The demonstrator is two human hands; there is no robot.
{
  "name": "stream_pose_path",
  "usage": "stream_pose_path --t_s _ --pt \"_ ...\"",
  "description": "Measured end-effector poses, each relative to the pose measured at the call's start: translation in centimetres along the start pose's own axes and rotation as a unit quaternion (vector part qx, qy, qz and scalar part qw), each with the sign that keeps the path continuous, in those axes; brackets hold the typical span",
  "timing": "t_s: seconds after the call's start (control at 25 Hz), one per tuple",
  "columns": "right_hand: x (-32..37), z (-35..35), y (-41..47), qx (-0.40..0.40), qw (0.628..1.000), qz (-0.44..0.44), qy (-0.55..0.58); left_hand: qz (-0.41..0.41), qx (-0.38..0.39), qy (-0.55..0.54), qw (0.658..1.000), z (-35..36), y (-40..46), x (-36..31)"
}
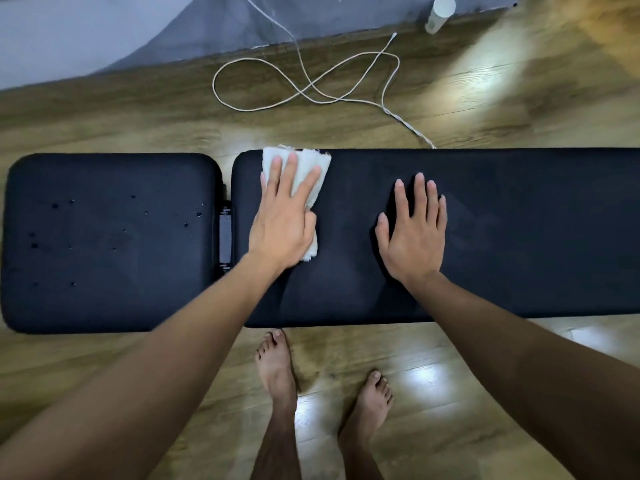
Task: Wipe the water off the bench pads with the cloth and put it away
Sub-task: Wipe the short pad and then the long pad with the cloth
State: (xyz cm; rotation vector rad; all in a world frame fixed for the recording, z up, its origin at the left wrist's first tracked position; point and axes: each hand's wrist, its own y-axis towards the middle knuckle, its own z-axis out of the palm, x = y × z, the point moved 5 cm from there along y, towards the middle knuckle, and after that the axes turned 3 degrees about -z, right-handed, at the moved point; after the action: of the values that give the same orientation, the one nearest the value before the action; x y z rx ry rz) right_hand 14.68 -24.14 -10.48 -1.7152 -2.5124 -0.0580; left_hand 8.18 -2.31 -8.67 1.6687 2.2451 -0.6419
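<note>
two bare feet (pixel 277 372) stand on the wood floor (pixel 104 375) at the near edge of the long pad (pixel 519 237). right hand (pixel 414 230) rests flat on it, fingers straight and spread. left hand (pixel 282 220) presses the white cloth (pixel 304 168) flat by that pad's far left corner — fingers straight. droplets (pixel 55 205) dot the short pad (pixel 110 244). beyond — a white cable (pixel 304 88).
</note>
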Motion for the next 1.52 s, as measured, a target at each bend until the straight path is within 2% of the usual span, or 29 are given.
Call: stream_pose_path --t_s 0.2,0.4,0.56,0.72,0.88,1.0,1.32,1.52 --pt "5.1 -0.2 1.4 -0.023 0.997 -0.073 0.018 -0.026 0.007 -0.020 0.999 1.4 -8.1 0.6" --pt "7.4 1.5 2.4 0.012 0.998 -0.063 0.022 -0.049 0.002 -0.030 0.998 1.7 -10.7 0.8" --pt "7.3 1.4 2.3 0.005 0.998 -0.063 0.016 -0.057 -0.003 -0.032 0.998 0.5 -6.9 0.5" --pt "7.4 1.4 2.4 0.008 0.998 -0.062 0.011 -0.075 -0.008 -0.009 0.997 -1.7 2.3 1.5" --pt "7.3 1.5 2.5 0.010 0.998 -0.062 0.005 -0.048 0.006 0.013 0.999 -2.3 5.4 2.1" --pt "7.4 1.5 2.5 0.011 0.998 -0.062 0.004 -0.031 -0.008 -0.001 0.999 -2.1 2.7 2.6" --pt "7.3 1.4 2.3 0.005 0.998 -0.061 0.012 -0.088 -0.038 -0.078 0.992 1.6 -14.1 2.0" --pt "7.3 1.4 2.3 0.004 0.998 -0.058 0.019 -0.068 -0.039 -0.070 0.995 1.0 -11.9 2.1"
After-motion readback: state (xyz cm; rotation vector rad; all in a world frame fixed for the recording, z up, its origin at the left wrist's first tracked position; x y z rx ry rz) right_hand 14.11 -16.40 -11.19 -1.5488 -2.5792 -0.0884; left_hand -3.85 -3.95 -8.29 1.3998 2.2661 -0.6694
